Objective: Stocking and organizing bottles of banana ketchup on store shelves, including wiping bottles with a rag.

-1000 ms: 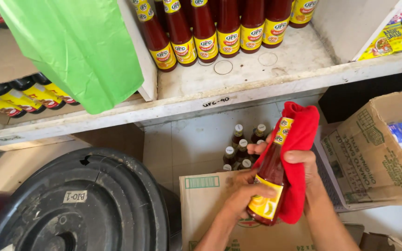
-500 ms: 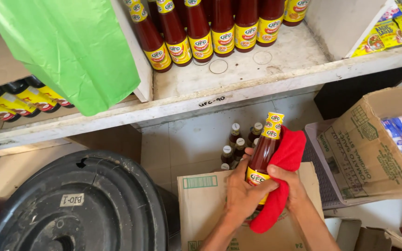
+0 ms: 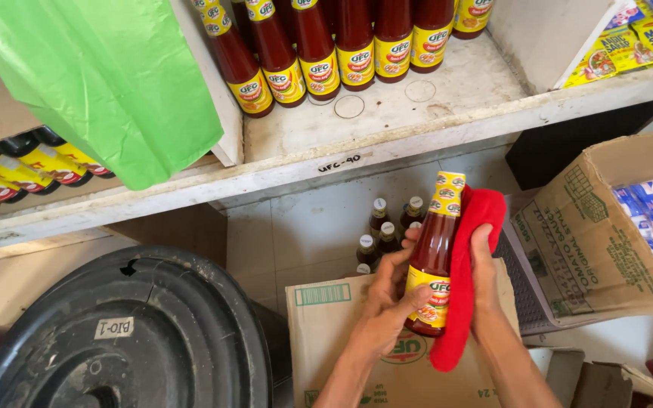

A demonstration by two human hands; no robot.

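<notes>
A red sauce bottle (image 3: 432,261) with a yellow label is held upright at lower centre of the frame, above a cardboard carton (image 3: 341,340). The left hand (image 3: 387,302) is wrapped around the bottle's lower body, fingers closed over the label and thumb across its front, apparently so that the glass is steadied. The right hand (image 3: 484,276) is closed on a red cloth (image 3: 466,272), which is pressed flat against the bottle's right side from the neck down past the base; the cloth appears to be laid there so that the surface can be rubbed while the other hand prevents turning.

Just behind the bottle, several smaller dark bottles (image 3: 387,227) with pale caps are seen standing on the floor against the wall. Across the upper part of the frame, a white shelf (image 3: 417,128) is lined with a row of matching red bottles (image 3: 341,45), set toward the back, with ring marks left on the bare board in front. A green plastic bag (image 3: 107,83) is hung at upper left, a black drum lid (image 3: 115,332) is shown at lower left, and an open cardboard box (image 3: 591,242) of packets is placed at right.
</notes>
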